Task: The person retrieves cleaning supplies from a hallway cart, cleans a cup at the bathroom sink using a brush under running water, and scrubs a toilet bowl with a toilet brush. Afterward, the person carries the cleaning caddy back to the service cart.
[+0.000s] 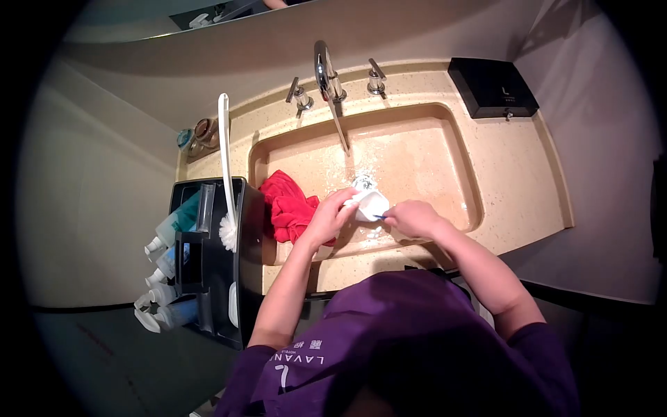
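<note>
My left hand [333, 213] is closed around a small white container [371, 206], tilted over the sink [424, 153] with its opening showing. At its lower right rim, my right hand [413, 219] grips a thin blue-handled tool [379, 217]; the working end is too small to make out. A red cloth [286, 208] lies crumpled in the sink, just left of my left hand. From the chrome faucet [322, 66] a stream of water falls into the basin, behind the container. Near the drain the water splashes.
Left of the sink stands a black caddy [248, 260] with several spray and pump bottles [167, 260] and a long white brush [224, 153]. Glasses [203, 132] sit at the back left corner. A black box [493, 88] rests on the counter [535, 174] at right.
</note>
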Action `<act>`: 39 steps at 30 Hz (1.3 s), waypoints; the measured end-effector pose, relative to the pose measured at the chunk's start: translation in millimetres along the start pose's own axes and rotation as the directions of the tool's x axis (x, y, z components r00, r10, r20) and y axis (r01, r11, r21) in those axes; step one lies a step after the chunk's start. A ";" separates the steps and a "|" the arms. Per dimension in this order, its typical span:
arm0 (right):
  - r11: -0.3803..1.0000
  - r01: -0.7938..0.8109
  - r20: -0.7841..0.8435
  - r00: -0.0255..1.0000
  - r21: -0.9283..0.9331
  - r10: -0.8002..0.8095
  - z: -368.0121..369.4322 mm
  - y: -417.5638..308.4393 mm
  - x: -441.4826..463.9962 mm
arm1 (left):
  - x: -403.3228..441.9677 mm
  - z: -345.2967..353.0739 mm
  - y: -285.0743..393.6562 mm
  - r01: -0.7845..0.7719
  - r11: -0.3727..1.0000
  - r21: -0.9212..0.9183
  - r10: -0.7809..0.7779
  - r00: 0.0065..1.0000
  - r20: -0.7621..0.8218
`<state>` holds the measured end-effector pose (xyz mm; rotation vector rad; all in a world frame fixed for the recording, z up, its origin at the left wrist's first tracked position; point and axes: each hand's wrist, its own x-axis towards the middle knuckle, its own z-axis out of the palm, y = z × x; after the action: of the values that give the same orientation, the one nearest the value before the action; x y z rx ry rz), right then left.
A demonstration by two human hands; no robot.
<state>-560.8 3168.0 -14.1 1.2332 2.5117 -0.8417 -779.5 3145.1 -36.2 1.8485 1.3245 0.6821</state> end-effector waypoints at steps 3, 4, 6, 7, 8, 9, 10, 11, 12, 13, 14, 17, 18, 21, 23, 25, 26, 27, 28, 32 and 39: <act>0.900 -0.250 -0.107 0.946 0.358 0.305 -13.9 19.1 -20.8 | -6.7 6.8 -32.6 0.048 0.955 -0.292 -0.113 0.972 -0.208; 0.886 -0.186 -0.230 0.924 0.424 0.305 -6.1 35.1 -27.2 | -7.6 6.1 -37.3 0.127 0.892 -0.435 -0.233 0.951 -0.202; 0.850 -0.109 -0.362 0.872 0.515 0.331 5.7 58.5 -44.8 | -7.5 1.5 -46.0 0.237 0.688 -0.686 -0.452 0.880 -0.149; 0.827 -0.107 -0.370 0.857 0.552 0.358 8.0 62.8 -53.7 | -4.4 4.8 -58.1 0.193 0.640 -0.743 -0.457 0.874 -0.167; 0.792 -0.112 -0.345 0.857 0.600 0.383 11.2 65.2 -60.2 | -0.6 7.1 -65.5 0.176 0.572 -0.801 -0.500 0.849 -0.171; 0.754 -0.118 -0.320 0.855 0.646 0.408 15.0 67.1 -66.4 | 3.8 9.9 -72.7 0.153 0.501 -0.852 -0.540 0.824 -0.169; 0.712 -0.126 -0.292 0.852 0.690 0.434 18.7 67.4 -71.5 | 8.2 12.5 -83.1 0.126 0.425 -0.896 -0.577 0.801 -0.161; 0.719 -0.096 -0.331 0.840 0.688 0.429 26.9 68.7 -72.2 | 13.4 14.9 -95.2 0.112 0.407 -0.907 -0.551 0.822 -0.145; 0.726 -0.067 -0.370 0.826 0.684 0.425 36.1 71.0 -70.8 | 19.5 19.2 -106.7 0.124 0.411 -0.903 -0.577 0.802 -0.152; 0.732 -0.129 -0.337 0.825 0.669 0.453 40.3 69.8 -70.0 | 28.2 22.5 -107.0 0.137 0.413 -0.900 -0.603 0.782 -0.158; 0.774 -0.083 -0.408 0.812 0.627 0.418 49.6 71.4 -66.8 | 36.7 25.7 -109.6 0.150 0.415 -0.897 -0.626 0.762 -0.163; 0.793 -0.032 -0.463 0.798 0.608 0.387 62.0 69.3 -61.9 | 58.1 36.8 -118.0 0.201 0.500 -0.842 -0.616 0.766 -0.183; 0.830 -0.047 -0.500 0.779 0.555 0.378 68.3 71.7 -60.3 | 66.4 42.2 -117.9 0.207 0.524 -0.826 -0.612 0.766 -0.197; 0.847 -0.130 -0.487 0.769 0.515 0.414 61.3 61.5 -61.5 | 75.0 48.0 -113.1 0.211 0.513 -0.832 -0.604 0.778 -0.174; 0.856 -0.118 -0.543 0.728 0.503 0.419 62.1 57.0 -59.9 | 73.6 45.1 -108.5 0.278 0.530 -0.801 -0.589 0.800 -0.112; 0.864 -0.096 -0.588 0.695 0.493 0.413 64.3 53.8 -58.4 | 72.0 40.6 -108.4 0.398 0.553 -0.732 -0.622 0.782 -0.044; 0.869 -0.081 -0.608 0.683 0.488 0.405 65.6 53.1 -57.8 | 72.0 38.5 -110.0 0.455 0.562 -0.691 -0.638 0.770 -0.011; 0.873 -0.067 -0.626 0.670 0.484 0.399 67.1 52.9 -57.6 | 74.6 35.9 -113.9 0.451 0.713 -0.537 -0.632 0.745 -0.214; 0.875 -0.056 -0.644 0.654 0.481 0.396 69.5 53.6 -57.3 | 80.1 32.8 -121.1 0.457 0.819 -0.348 -0.571 0.714 -0.406; 0.876 -0.033 -0.684 0.611 0.480 0.398 71.6 51.1 -56.9 | 124.2 -43.8 -104.0 0.259 0.959 0.111 -0.078 0.623 -0.778; 0.884 -0.026 -0.698 0.603 0.467 0.386 73.2 51.6 -54.4 | 185.6 -133.2 -99.5 0.278 0.888 0.366 0.015 0.778 -0.628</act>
<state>-490.6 3114.8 -70.8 2.4638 2.7406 -0.9470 -876.9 3374.4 -40.9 1.9152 2.1801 1.0336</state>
